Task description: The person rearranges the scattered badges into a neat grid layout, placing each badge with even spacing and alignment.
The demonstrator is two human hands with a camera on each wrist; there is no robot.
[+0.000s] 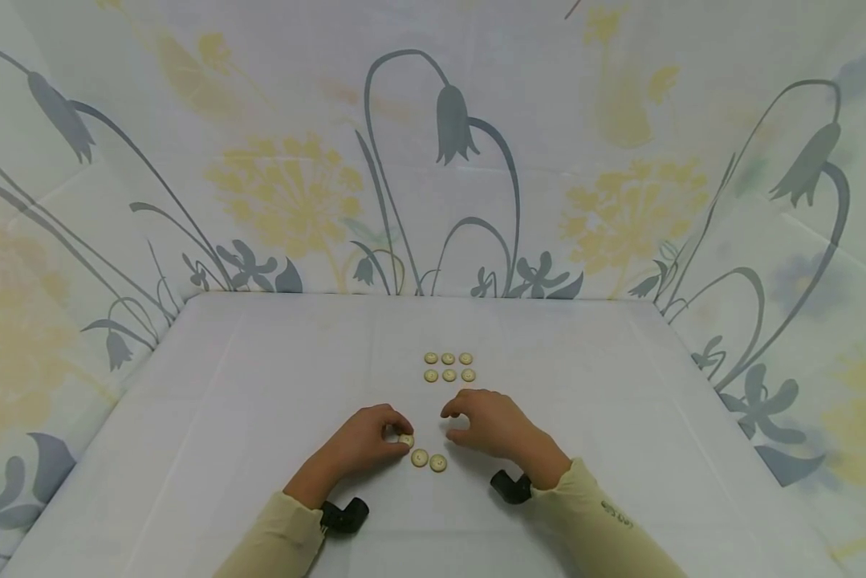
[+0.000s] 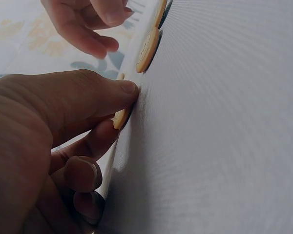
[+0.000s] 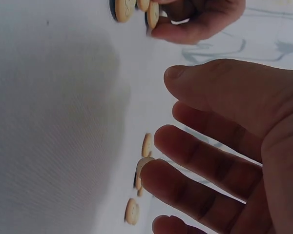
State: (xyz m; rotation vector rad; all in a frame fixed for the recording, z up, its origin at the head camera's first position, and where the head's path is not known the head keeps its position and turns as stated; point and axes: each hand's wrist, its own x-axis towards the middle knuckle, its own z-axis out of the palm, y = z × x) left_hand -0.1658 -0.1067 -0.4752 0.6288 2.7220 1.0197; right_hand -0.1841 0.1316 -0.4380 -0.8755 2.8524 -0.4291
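Thumb and index finger of my left hand (image 1: pixel 366 440) pinch a round pale-yellow button (image 1: pixel 406 440) at the table's surface. In the left wrist view this button (image 2: pixel 121 118) stands slightly tilted between the fingertips. Right beside that hand lie two loose buttons, one button (image 1: pixel 420 457) nearer and another button (image 1: pixel 438 463) to its right. My right hand (image 1: pixel 492 425) hovers across from them, fingers loosely bent and apart, holding nothing. Beyond both hands, several like buttons (image 1: pixel 449 359) lie in two short rows. The right wrist view shows empty fingers (image 3: pixel 205 151) above the cloth.
A white cloth (image 1: pixel 295 345) covers the table. Behind and at the sides hangs a flower-patterned curtain (image 1: pixel 418 201). Each wrist wears a black camera, the left camera (image 1: pixel 344 515) and the right camera (image 1: pixel 510 487).
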